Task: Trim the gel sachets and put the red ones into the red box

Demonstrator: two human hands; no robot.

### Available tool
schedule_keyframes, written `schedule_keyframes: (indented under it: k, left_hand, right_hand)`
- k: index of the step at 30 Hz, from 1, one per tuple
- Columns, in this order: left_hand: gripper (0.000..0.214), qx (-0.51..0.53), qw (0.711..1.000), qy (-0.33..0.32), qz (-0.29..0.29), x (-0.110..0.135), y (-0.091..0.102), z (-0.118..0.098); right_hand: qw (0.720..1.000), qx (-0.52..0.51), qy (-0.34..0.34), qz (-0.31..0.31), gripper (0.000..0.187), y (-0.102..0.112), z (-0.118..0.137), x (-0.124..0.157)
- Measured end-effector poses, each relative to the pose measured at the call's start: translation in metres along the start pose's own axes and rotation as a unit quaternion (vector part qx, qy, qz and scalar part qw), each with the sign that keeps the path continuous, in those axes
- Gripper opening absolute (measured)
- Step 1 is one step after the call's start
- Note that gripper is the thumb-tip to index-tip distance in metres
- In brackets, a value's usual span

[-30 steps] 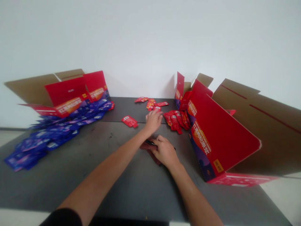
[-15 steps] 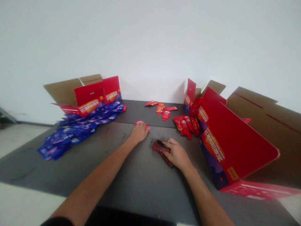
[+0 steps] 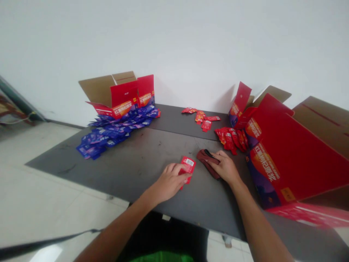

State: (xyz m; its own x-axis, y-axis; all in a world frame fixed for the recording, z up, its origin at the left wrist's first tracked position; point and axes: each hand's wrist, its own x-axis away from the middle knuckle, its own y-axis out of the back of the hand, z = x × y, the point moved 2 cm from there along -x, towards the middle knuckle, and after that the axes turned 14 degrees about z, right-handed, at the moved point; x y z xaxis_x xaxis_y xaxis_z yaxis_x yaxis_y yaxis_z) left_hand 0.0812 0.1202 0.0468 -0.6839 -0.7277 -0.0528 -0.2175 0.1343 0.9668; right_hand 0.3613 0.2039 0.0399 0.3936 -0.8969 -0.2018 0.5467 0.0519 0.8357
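Note:
My left hand (image 3: 171, 179) is closed on a red sachet (image 3: 190, 163) with a white barcode label, low over or on the near part of the dark grey table (image 3: 152, 156); I cannot tell whether the sachet touches the top. Fingers and thumb cover its lower left part. To the right, my right hand (image 3: 227, 166) grips a folded brownish-red cloth (image 3: 206, 159) with a black strip along its upper edge. The cloth lies against the tabletop, its far end pointing left and away from me. A small gap separates the sachet from the cloth.
Blue sachets (image 3: 109, 133) lie heaped at the left before an open red carton (image 3: 124, 96). Several red sachets (image 3: 206, 125) lie scattered at the back, and a red pile (image 3: 230, 138) sits beside the right-hand cartons. A large open carton (image 3: 297, 153) stands close by my right arm.
My left hand has drawn the red sachet from the table's middle back towards me. The right hand still grips the cloth. The camera view has shifted, showing more floor at the left.

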Motion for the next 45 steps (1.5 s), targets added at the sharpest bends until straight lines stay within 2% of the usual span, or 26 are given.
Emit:
schedule_keyframes:
  k: [4, 8, 14, 16, 19, 22, 23, 25, 28, 32, 35, 37, 39, 41, 43, 45]
  left_hand:
    - [0.034, 0.007, 0.999, 0.033, -0.04, 0.039, -0.005, -0.013]
    - [0.031, 0.007, 0.997, 0.006, -0.082, 0.073, -0.011, -0.025]
    - [0.037, -0.013, 0.996, -0.016, -0.087, 0.099, -0.02, -0.032]
    - [0.038, -0.014, 0.996, -0.016, -0.089, 0.1, -0.022, -0.033]
    - [0.038, -0.009, 0.995, -0.021, -0.094, 0.102, -0.025, -0.033]
    - [0.039, 0.0, 0.994, -0.026, -0.103, 0.103, -0.029, -0.031]
    - [0.04, 0.004, 0.994, -0.024, -0.106, 0.103, -0.031, -0.03]
    - [0.04, 0.013, 0.994, -0.02, -0.109, 0.103, -0.033, -0.028]
    - [0.035, 0.026, 0.994, -0.021, -0.1, 0.101, -0.034, -0.026]
    - [0.034, 0.038, 0.995, -0.015, -0.092, 0.1, -0.032, -0.026]
    - [0.034, 0.044, 0.994, -0.009, -0.096, 0.101, -0.034, -0.028]
    - [0.034, 0.044, 0.994, -0.01, -0.102, 0.102, -0.036, -0.028]
    - [0.033, 0.042, 0.993, -0.009, -0.106, 0.102, -0.038, -0.027]
    - [0.032, 0.043, 0.994, -0.007, -0.104, 0.102, -0.038, -0.025]
    - [0.033, 0.047, 0.994, -0.01, -0.098, 0.101, -0.037, -0.025]
    - [0.033, 0.052, 0.994, -0.013, -0.095, 0.101, -0.035, -0.024]
  right_hand:
    - [1.0, 0.001, -0.002, -0.007, 0.043, -0.001, 0.001, 0.0]
    - [1.0, 0.014, -0.015, -0.007, 0.043, -0.001, 0.003, 0.002]
    - [0.999, 0.019, -0.01, -0.043, 0.043, 0.001, 0.01, 0.002]
    - [0.998, 0.013, 0.008, -0.068, 0.041, 0.004, 0.027, 0.003]
    - [0.996, 0.013, 0.054, -0.065, 0.038, -0.001, 0.074, 0.008]
    - [0.99, 0.035, 0.133, 0.027, 0.037, -0.026, 0.127, 0.018]
    - [0.983, 0.054, 0.158, 0.079, 0.037, -0.037, 0.14, 0.021]
    - [0.97, 0.077, 0.186, 0.137, 0.037, -0.056, 0.151, 0.022]
    - [0.978, 0.091, 0.148, 0.119, 0.037, -0.064, 0.135, 0.005]
    - [0.986, 0.119, 0.076, 0.087, 0.038, -0.041, 0.107, -0.024]
    - [0.992, 0.097, 0.066, 0.052, 0.039, -0.029, 0.117, -0.017]
    - [0.988, 0.083, 0.108, 0.078, 0.04, -0.034, 0.135, 0.0]
    - [0.971, 0.087, 0.169, 0.143, 0.041, -0.047, 0.148, 0.017]
    - [0.96, 0.096, 0.192, 0.18, 0.04, -0.056, 0.147, 0.021]
    - [0.968, 0.105, 0.157, 0.167, 0.04, -0.057, 0.131, 0.01]
    - [0.977, 0.123, 0.099, 0.141, 0.041, -0.049, 0.113, -0.01]
